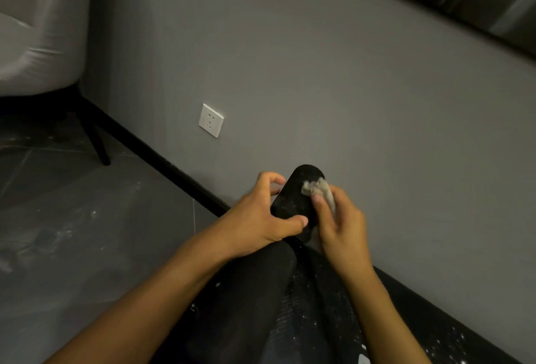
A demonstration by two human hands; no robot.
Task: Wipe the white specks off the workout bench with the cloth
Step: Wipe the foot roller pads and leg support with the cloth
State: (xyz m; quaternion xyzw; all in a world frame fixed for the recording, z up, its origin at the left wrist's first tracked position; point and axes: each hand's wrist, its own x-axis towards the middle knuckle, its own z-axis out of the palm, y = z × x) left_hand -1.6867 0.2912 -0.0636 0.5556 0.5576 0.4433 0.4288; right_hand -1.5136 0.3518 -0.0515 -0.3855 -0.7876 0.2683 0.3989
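So from the head cam: the workout bench runs from the bottom of the shot up toward the grey wall, black, with white specks scattered over its lower right part. Its rounded black end pad sits right between both hands. Left hand is wrapped around the pad's left side, thumb across the front. Right hand is pinching a crumpled grey cloth, pressing it onto the pad's upper right. White wall socket up left, pale chair in the corner.
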